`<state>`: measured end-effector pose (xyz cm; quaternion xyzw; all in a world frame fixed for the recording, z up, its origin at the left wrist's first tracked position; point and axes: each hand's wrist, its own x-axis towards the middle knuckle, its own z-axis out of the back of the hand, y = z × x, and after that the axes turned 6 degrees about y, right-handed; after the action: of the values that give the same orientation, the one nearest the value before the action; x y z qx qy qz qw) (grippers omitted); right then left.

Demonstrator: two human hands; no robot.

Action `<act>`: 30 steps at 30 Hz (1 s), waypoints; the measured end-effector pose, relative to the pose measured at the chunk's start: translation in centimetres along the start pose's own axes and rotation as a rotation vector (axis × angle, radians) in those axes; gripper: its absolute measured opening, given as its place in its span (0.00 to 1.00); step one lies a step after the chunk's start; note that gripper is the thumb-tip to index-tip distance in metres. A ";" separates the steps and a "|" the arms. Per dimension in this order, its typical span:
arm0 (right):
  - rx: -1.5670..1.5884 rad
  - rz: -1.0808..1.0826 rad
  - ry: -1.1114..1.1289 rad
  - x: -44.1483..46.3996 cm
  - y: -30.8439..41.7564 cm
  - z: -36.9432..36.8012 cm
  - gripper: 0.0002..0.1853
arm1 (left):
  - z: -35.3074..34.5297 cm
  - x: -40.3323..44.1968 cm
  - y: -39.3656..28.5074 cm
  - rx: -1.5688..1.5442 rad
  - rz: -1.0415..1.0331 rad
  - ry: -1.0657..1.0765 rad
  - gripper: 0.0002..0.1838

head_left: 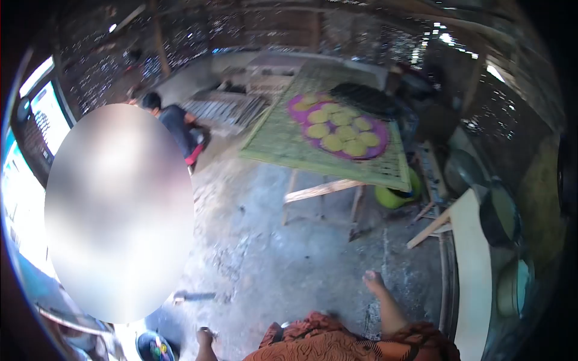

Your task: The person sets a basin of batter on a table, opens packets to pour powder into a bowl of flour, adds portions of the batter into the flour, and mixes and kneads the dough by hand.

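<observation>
Currently, yellow rounds (pixel 345 134) are carried on a purple tray (pixel 380 127) beyond the right hand (pixel 373 280); whether that or the left hand (pixel 206 334) is clenched cannot be told.

Worn cloth (pixel 325 346), orange-brown with dark wavy lines; woven mat (pixel 271 147), yellowish green, fine gridded weave; flat rounds (pixel 344 133), dull yellow-green against purple-magenta backing (pixel 380 127); basin (pixel 388 197), lime green; nearby person's shirt (pixel 173 120), dark, lower garment (pixel 194 155) pinkish red; floor (pixel 271 240), patchy blue-grey; long board (pixel 469 271), pale cream; back wall (pixel 241 36), dark brown, white-flecked.
</observation>
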<state>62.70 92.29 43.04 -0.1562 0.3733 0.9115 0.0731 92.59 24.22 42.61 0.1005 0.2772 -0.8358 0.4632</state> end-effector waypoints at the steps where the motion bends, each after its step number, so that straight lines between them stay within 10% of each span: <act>1: -0.007 -0.084 0.062 1.4 2.8 -0.5 0.29 | 1.8 1.0 3.9 0.014 0.033 -0.064 0.12; 5: -0.616 -0.082 0.302 7.7 5.2 -3.2 0.27 | 5.6 1.5 9.6 0.025 0.237 -0.101 0.15; 8: -0.962 0.002 0.515 15.0 -3.2 -8.3 0.23 | 5.0 5.7 4.9 0.056 0.311 0.058 0.16; 14: -1.338 0.319 0.769 27.3 7.0 -13.7 0.14 | 4.2 21.0 -9.7 0.065 0.099 0.273 0.16; 23: -0.423 -0.089 0.204 38.5 32.1 -22.3 0.15 | 15.6 53.2 -21.4 0.339 -0.131 0.323 0.16; 26: -0.431 -0.272 0.181 37.5 33.2 -27.5 0.15 | 21.3 70.9 -27.7 0.428 -0.134 0.281 0.15; 27: -0.465 -0.329 0.201 36.6 33.6 -29.2 0.15 | 23.7 76.0 -30.5 0.474 -0.454 0.305 0.15; 28: -0.503 -0.380 0.228 36.1 34.1 -30.8 0.15 | 25.3 81.6 -34.4 0.530 -0.120 0.517 0.13; 30: -0.542 -0.464 0.323 34.3 35.9 -33.8 0.15 | 27.9 91.3 -42.1 0.518 -0.248 0.419 0.13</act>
<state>29.27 43.58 32.22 -0.3914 0.0803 0.9001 0.1737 9.84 -39.30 42.47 0.3494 0.1550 -0.8895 0.2505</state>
